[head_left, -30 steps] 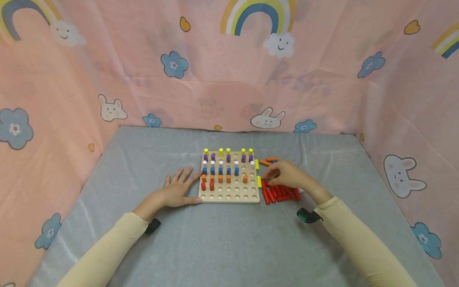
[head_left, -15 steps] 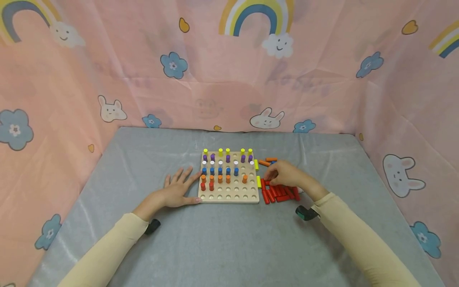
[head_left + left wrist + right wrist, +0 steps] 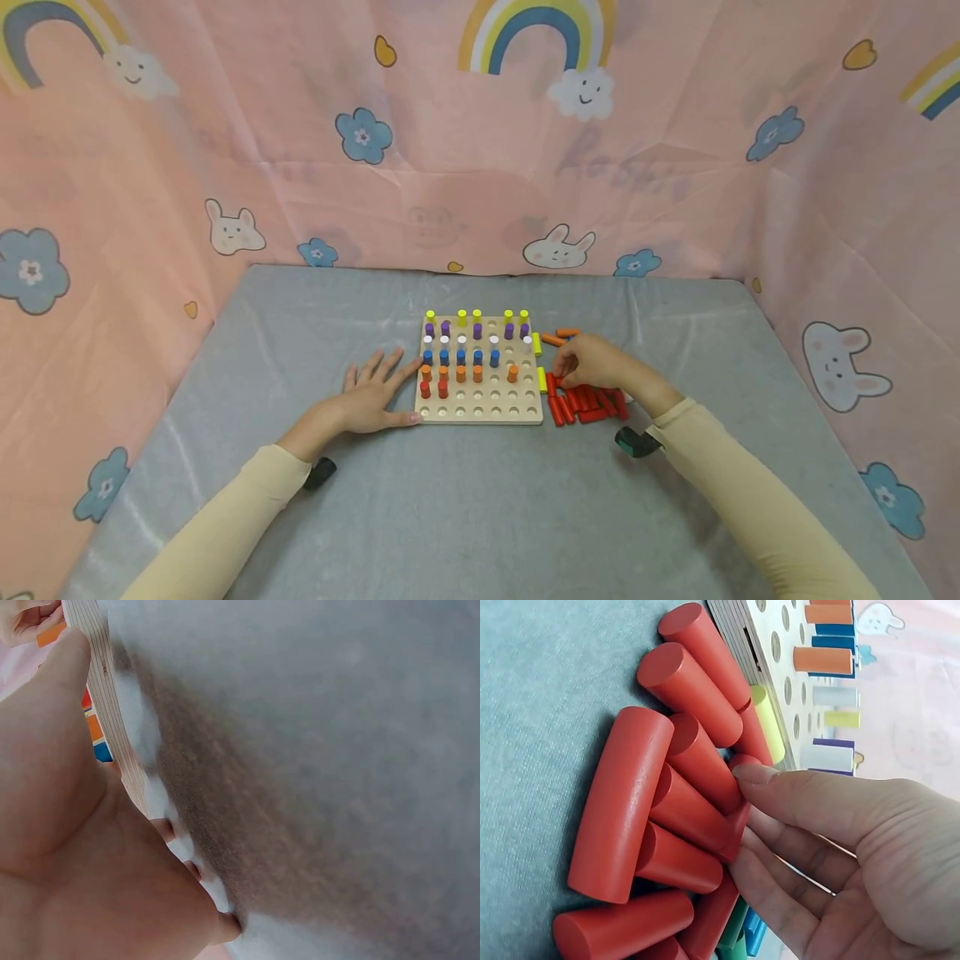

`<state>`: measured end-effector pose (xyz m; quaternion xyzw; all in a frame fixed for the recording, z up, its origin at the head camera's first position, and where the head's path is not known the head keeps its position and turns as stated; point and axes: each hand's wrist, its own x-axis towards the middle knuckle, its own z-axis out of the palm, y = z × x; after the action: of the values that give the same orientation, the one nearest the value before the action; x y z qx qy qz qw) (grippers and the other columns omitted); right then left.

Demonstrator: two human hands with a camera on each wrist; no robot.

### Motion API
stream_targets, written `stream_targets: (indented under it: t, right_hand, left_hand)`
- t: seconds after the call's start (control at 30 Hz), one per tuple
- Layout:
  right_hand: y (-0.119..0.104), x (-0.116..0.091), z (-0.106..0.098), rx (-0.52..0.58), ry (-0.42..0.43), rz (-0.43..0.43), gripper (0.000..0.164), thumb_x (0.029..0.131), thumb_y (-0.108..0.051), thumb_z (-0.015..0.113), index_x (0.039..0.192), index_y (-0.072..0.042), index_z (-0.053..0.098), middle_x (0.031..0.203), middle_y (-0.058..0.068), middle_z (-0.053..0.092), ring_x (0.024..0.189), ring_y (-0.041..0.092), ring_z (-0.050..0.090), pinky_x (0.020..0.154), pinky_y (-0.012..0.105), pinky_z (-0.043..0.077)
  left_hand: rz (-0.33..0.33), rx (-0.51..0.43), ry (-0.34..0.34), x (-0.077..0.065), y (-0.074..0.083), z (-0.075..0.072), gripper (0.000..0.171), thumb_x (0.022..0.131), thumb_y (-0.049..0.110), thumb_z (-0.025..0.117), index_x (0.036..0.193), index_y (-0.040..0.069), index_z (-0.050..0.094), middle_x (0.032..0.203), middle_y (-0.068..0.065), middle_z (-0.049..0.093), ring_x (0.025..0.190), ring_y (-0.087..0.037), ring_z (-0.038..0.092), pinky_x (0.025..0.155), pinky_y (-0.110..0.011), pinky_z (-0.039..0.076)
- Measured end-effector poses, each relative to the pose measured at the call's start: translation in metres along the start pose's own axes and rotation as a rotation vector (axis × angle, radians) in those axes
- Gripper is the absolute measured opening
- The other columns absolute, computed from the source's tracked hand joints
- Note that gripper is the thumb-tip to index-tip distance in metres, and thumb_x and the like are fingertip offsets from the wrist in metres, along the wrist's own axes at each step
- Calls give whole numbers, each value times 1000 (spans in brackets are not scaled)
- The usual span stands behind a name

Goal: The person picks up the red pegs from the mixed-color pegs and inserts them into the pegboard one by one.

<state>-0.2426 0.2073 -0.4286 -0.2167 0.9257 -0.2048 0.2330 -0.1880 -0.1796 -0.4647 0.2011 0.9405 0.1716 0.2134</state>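
A pale wooden pegboard (image 3: 480,412) lies mid-table, bearing upright pegs in coloured rows: yellow, purple, white, blue, orange, and two red pegs (image 3: 442,390). My left hand (image 3: 366,404) is spread flat on the table, with thumb and index fingertip against the board's left edge. To the right of the board is a pile of loose red pegs (image 3: 592,414). My right hand (image 3: 600,362) reaches into its far side, and in the right wrist view its thumb and fingers pinch a red peg (image 3: 742,759), mostly hidden among the others.
Two loose yellow pegs (image 3: 542,381) lie along the board's right edge. Orange pegs (image 3: 567,332) lie behind the right hand, and green and blue pegs (image 3: 756,934) show past the red ones. A pink printed cloth (image 3: 480,183) encloses the grey table (image 3: 480,517).
The right wrist and sleeve have shifted slightly left while the fingers stay at the red pile. The left hand and the pegs on the board have not moved.
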Motion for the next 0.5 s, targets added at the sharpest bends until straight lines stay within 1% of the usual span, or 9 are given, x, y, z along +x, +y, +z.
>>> stream_targets:
  t: [0.13, 0.23, 0.37, 0.5]
  right_hand:
    - [1, 0, 1, 5, 2, 16, 8, 83, -10, 78, 91, -11, 74, 87, 1, 71, 79, 13, 61, 77, 31, 54]
    - [3, -1, 3, 18, 18, 21, 8, 84, -11, 78, 90, -12, 73, 87, 0, 71, 79, 13, 60, 77, 31, 54]
    - [7, -4, 8, 61, 46, 13, 9, 85, -13, 78, 92, -12, 73, 89, 1, 71, 80, 13, 61, 79, 32, 55]
    - [11, -8, 13, 126, 90, 4, 10, 86, -13, 77, 95, -12, 74, 91, 1, 72, 82, 12, 63, 79, 32, 56]
  left_hand:
    - [1, 3, 5, 3, -4, 4, 97, 88, 66, 59, 161, 30, 7, 169, -11, -5, 154, -43, -11, 113, -75, -5]
    - [12, 3, 19, 3, -5, 5, 96, 88, 66, 60, 161, 30, 8, 169, -12, -4, 154, -44, -10, 113, -76, -5]
    - [10, -9, 13, 3, -5, 5, 97, 88, 66, 59, 160, 30, 7, 169, -12, -5, 154, -44, -10, 113, -76, -6]
    - [9, -9, 19, 4, -5, 6, 96, 88, 65, 60, 160, 31, 7, 169, -11, -5, 154, -43, -10, 113, -76, -5]
